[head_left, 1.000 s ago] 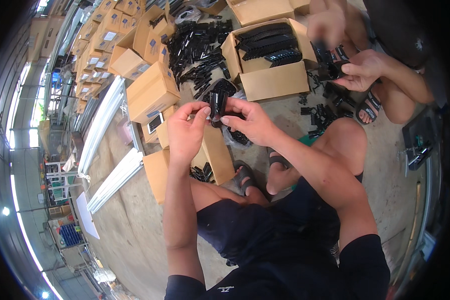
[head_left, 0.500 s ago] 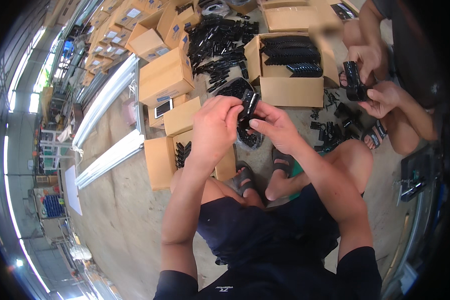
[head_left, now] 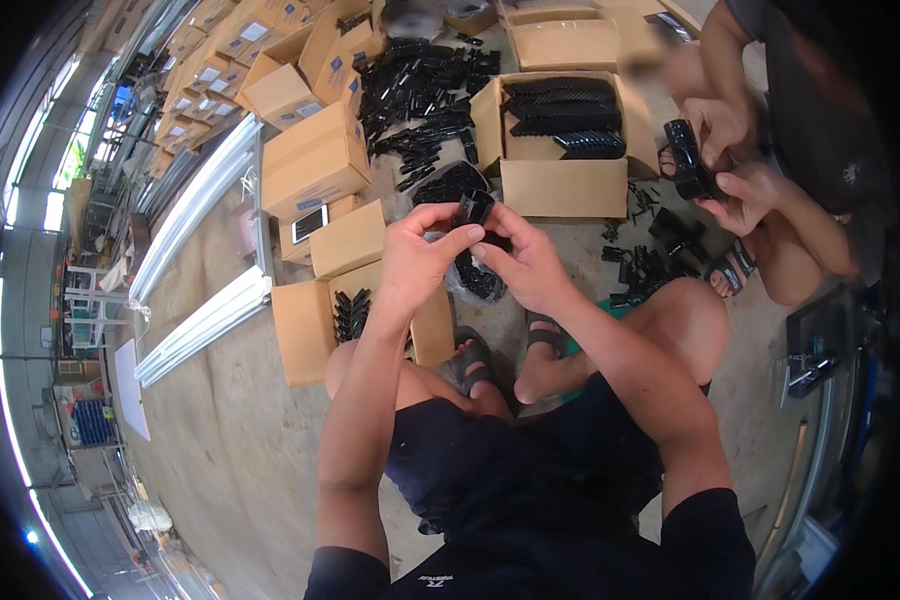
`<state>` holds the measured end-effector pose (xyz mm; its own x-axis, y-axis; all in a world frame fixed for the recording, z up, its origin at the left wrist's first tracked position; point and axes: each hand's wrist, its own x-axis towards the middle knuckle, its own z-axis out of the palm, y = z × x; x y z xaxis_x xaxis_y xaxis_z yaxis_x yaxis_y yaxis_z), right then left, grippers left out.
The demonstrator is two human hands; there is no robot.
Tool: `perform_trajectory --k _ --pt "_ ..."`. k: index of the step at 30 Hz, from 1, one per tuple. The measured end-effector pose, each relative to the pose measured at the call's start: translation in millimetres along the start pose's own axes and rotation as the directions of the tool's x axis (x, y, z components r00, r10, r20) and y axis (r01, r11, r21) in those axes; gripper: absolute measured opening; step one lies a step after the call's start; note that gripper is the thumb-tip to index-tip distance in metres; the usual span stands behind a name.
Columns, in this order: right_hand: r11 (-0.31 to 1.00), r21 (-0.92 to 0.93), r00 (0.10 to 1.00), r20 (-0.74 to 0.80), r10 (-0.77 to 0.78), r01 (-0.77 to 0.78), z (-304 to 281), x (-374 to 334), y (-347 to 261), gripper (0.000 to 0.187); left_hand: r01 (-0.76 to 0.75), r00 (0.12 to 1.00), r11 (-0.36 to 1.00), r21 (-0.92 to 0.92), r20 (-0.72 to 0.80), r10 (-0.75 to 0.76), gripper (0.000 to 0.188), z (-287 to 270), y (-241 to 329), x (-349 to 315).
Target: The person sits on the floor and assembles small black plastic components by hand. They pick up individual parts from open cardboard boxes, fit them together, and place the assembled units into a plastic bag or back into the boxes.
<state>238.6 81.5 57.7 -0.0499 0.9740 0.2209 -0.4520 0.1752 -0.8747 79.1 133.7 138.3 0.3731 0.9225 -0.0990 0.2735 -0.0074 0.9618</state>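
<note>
Forearms point(head_left: 368, 400) converge, left grip point(head_left: 417, 258) and right grip point(head_left: 526, 264) curled, thumbs point(head_left: 460, 239) close together.

Worn on the person's head, one wide fisheye camera looks steeply down past the lap point(head_left: 525, 450), with the hands point(head_left: 418, 260) near and just above centre, the floor point(head_left: 240, 430) spreading beneath them, and straight edges bending toward the dark rim.

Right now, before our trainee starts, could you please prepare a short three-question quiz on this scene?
1. On which side of the person do the long white bars lie, left or right?
2. True or false: the left hand and the right hand both touch the same black part.
3. What do the co-worker's hands hold?

Key:
1. Left.
2. True.
3. A glossy black piece.
</note>
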Motion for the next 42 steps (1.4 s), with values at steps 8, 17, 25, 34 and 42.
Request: perform_trajectory --k 8,17,25,34,42 --pt "0.974 0.219 0.997 -0.038 0.069 -0.059 0.1 0.9 13.9 0.053 0.024 0.999 0.989 0.149 0.026 -0.028 0.032 5.6 1.1 14.0" --pt "0.997 0.073 0.997 -0.067 0.031 -0.026 -6.5 6.5 17.2 0.055 -0.110 0.991 0.946 0.305 0.104 0.082 0.032 3.0 12.9 25.6" --pt "0.991 -0.132 0.998 -0.053 -0.016 0.009 -10.3 2.3 -3.5 0.062 0.027 0.995 0.953 0.302 0.086 -0.056 0.033 10.2 22.2 19.9" --pt "0.941 -0.326 0.949 -0.314 -0.016 -0.092 -29.8 13.8 -3.2 0.068 0.126 0.990 0.924 -0.361 -0.014 -0.141 0.024 -27.9 -14.0 25.3" --pt "0.910 -0.400 0.891 -0.445 -0.093 -0.105 -20.4 6.4 -5.3 0.031 0.020 0.987 0.990 0.139 -0.163 0.003 0.031 -22.5 -7.4 17.9"
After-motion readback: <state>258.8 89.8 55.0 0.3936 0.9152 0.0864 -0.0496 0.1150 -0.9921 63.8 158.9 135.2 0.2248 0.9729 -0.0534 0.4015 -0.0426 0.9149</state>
